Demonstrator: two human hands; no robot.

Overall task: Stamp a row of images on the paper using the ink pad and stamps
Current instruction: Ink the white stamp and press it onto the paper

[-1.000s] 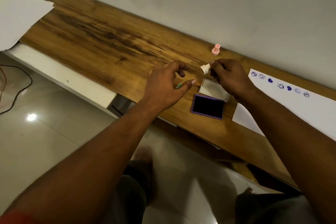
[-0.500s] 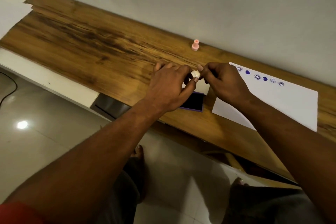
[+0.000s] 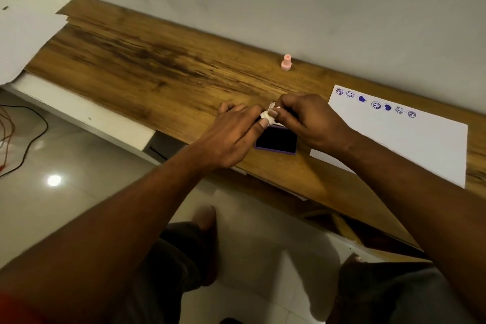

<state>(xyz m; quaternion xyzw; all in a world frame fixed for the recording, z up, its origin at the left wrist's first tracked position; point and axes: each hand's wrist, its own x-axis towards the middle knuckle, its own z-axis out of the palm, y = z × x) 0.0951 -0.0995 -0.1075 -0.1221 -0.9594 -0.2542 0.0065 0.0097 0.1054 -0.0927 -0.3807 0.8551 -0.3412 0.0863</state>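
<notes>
A small white stamp [image 3: 266, 115] is pinched between the fingertips of both hands, just above the far edge of the open purple ink pad [image 3: 276, 141]. My left hand [image 3: 232, 137] comes in from the left with its thumb on the stamp. My right hand [image 3: 310, 121] grips it from the right and hides most of the pad's raised lid [image 3: 271, 105]. A pink stamp [image 3: 286, 62] stands upright near the wall. The white paper [image 3: 410, 147] lies to the right, with a row of blue stamped faces and hearts [image 3: 376, 104] along its far edge.
The wooden desk top [image 3: 147, 66] runs along a white wall. White sheets [image 3: 23, 31] cover its far left end. Cables [image 3: 15, 137] lie on the tiled floor at left, and my legs are below the desk edge.
My left hand has moved right and joined my right hand on the white stamp. A small green item seen under the left fingers earlier is now out of sight.
</notes>
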